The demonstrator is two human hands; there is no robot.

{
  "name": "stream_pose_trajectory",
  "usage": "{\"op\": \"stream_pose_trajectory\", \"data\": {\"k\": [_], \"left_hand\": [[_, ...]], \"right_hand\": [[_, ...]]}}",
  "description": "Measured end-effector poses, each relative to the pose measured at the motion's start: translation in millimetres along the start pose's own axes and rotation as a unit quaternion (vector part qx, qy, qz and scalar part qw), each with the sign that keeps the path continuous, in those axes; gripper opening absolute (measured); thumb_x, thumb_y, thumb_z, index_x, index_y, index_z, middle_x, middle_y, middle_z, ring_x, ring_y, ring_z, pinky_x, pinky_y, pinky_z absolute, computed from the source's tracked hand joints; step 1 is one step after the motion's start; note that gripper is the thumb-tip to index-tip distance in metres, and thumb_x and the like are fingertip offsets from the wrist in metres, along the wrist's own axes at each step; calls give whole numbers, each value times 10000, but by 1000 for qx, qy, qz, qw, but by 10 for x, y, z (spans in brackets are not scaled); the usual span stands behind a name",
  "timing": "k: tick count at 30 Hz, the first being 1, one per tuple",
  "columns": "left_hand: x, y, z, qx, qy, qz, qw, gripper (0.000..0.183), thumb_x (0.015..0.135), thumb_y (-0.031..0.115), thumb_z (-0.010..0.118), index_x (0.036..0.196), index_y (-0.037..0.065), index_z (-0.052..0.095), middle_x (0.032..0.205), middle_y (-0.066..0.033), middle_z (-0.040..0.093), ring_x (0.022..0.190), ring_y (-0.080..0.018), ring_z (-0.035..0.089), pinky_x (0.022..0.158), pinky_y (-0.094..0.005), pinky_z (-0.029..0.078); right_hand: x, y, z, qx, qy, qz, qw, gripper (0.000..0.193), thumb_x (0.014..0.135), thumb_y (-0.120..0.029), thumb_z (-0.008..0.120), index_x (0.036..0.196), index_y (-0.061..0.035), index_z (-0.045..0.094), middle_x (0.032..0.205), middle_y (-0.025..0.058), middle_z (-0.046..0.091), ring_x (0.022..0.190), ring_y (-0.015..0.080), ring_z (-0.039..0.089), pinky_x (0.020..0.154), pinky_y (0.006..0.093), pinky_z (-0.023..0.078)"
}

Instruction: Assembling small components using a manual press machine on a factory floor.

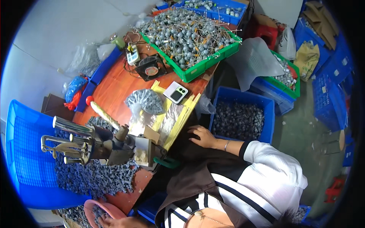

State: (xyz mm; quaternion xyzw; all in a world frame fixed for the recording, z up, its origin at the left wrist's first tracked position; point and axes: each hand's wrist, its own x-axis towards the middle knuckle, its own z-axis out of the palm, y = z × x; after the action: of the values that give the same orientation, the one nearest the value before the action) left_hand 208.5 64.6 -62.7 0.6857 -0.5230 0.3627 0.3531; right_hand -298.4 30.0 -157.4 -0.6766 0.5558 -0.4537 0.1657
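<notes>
My left hand (112, 222), partly cut off by the lower edge, reaches over the rim of a pink bowl (89, 208) with its fingers curled among small grey parts (98, 212); what they hold is hidden. Resting on the dark cloth over my lap, my right hand (203, 136) has its fingers apart and holds nothing. A metal hand press (102, 146) with a red-knobbed lever (103, 112) stands on the table's near left part. Around its base spreads a heap of grey plastic parts (97, 178), running into a tipped blue basket (32, 152).
On the wooden table (110, 89) are a bag of grey parts (146, 102), a phone (176, 92), a small black fan (151, 67) and a green tray (190, 72) heaped with round grey wired pieces. A blue bin (243, 95) of dark parts stands beside my right arm.
</notes>
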Motion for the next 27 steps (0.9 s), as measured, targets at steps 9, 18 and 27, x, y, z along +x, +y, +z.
{"op": "stream_pose_trajectory", "data": {"k": [9,18,27], "left_hand": [[-3,1835,-114,-187,-121,116,968,303,890,117,578,1162,-17,582,1274,-201,502,1201,-390,442,1003,-497,340],[-181,1679,176,-114,-118,63,984,455,916,284,548,1270,1,508,1362,-206,441,1281,-397,372,1079,-531,225],[-157,1785,225,-121,-106,65,985,383,918,245,543,1186,-28,559,1293,-211,503,1204,-390,449,1025,-517,317]], "right_hand": [[562,848,-1162,-56,285,113,950,507,724,-250,764,1120,-4,563,1064,166,598,943,303,587,834,376,465],[2261,1173,-2842,-333,355,101,868,1078,645,-548,778,1395,44,278,1381,231,389,1273,364,402,1038,408,351],[3483,1617,-2637,-320,180,383,847,989,645,-731,650,1454,-291,288,1501,198,217,1362,442,219,1024,667,199]]}}
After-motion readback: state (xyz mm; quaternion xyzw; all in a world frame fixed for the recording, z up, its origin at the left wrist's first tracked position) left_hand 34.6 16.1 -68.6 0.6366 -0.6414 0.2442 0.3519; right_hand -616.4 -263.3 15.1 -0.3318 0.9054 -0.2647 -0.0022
